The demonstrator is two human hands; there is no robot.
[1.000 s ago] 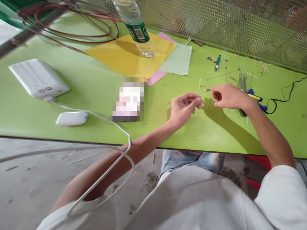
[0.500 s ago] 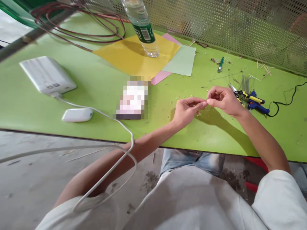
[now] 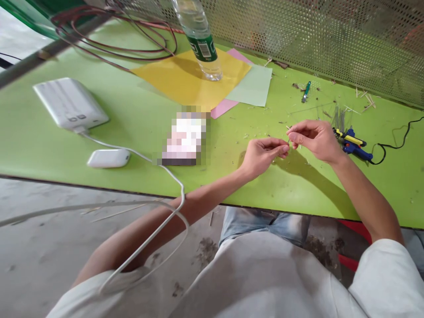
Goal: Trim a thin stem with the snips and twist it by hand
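My left hand [image 3: 265, 154] and my right hand [image 3: 314, 139] hang just above the green table [image 3: 285, 190], fingertips nearly meeting. Both pinch at a very thin wooden stick [image 3: 288, 141], which is mostly hidden by my fingers. To the right of my right hand lie a bundle of thin sticks [image 3: 339, 118] and a blue and yellow tool [image 3: 354, 145], perhaps a glue gun, with a black cord [image 3: 389, 145].
A water bottle [image 3: 202, 44] stands on yellow paper [image 3: 188, 75] beside pale green paper [image 3: 253, 86]. A white power bank [image 3: 69, 104], a white oval device [image 3: 108, 158] and a pixelated object [image 3: 183, 139] lie left. A perforated metal screen [image 3: 314, 39] bounds the table's back.
My hands have drawn closer together, and their fingertips now nearly meet around the thin stick. The whole view has shifted slightly.
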